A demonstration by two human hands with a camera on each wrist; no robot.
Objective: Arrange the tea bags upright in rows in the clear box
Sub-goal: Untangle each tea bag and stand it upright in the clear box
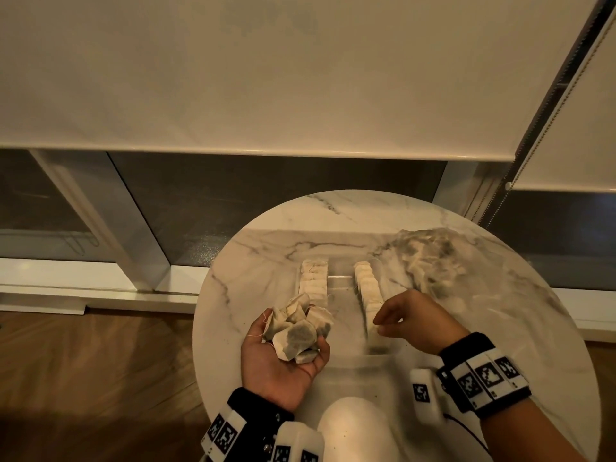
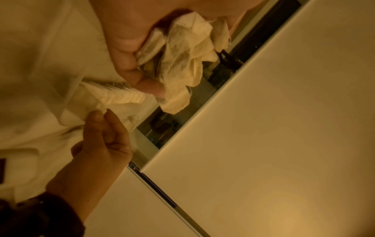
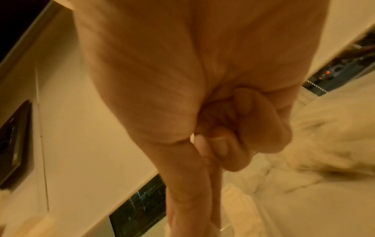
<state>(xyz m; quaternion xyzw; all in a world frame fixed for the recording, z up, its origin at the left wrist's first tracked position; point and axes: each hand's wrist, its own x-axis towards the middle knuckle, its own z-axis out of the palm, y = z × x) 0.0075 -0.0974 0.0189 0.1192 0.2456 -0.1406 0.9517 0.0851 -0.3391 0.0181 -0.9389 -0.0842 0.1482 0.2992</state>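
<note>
- Papery, crumpled tea bags (image 1: 295, 331) fill our left hand (image 1: 283, 358), which lies palm up with the fingers curled loosely round the bunch; in the left wrist view the thumb (image 2: 129, 64) presses against the bags.
- We hold this bunch over the near left part of the clear box (image 1: 340, 278), just beside the near end of the left row (image 1: 313, 283).
- Our right hand (image 1: 413, 320) has a narrow grip: thumb and forefinger pinched together, the other fingers curled in. The fingertips meet at the near end of the right row (image 1: 368, 295); whether they hold a bag or only touch it, we cannot tell.
- In the right wrist view the fingers (image 3: 223, 144) are tucked tight against the palm, and the picture is blurred.
- Both rows stand upright in the box, along its left and right sides, with a bare gap between them.
- Beyond the right hand, a loose heap of bags (image 1: 430, 261) lies on the round marble surface (image 1: 266, 261), just right of the box.
- Behind the surface hangs a pale roller blind (image 1: 266, 78) over a dark window.
</note>
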